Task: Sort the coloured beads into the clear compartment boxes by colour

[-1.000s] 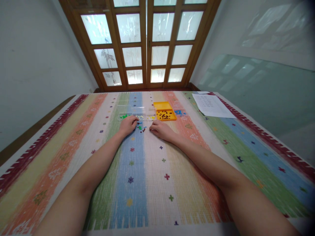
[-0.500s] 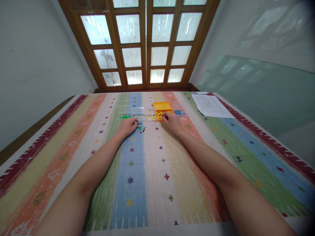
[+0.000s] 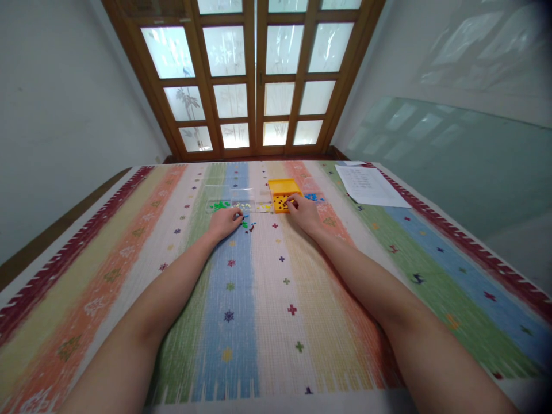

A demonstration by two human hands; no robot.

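Nearby, blue pieces [image 3: 314, 197] sit between yellow box [image 3: 284, 186] and paper [image 3: 371, 187].

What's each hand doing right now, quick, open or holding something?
Left hand: curled beside the loose pieces; can't tell if it holds one.
Right hand: curled at the yellow box; can't tell if its grip holds anything.

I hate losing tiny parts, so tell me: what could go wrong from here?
The right hand is at the open yellow box, so a bump might tip it and spill the dark pieces. The loose pieces lie on the tablecloth near the left hand, with nothing around them, so a careless sweep could scatter them.
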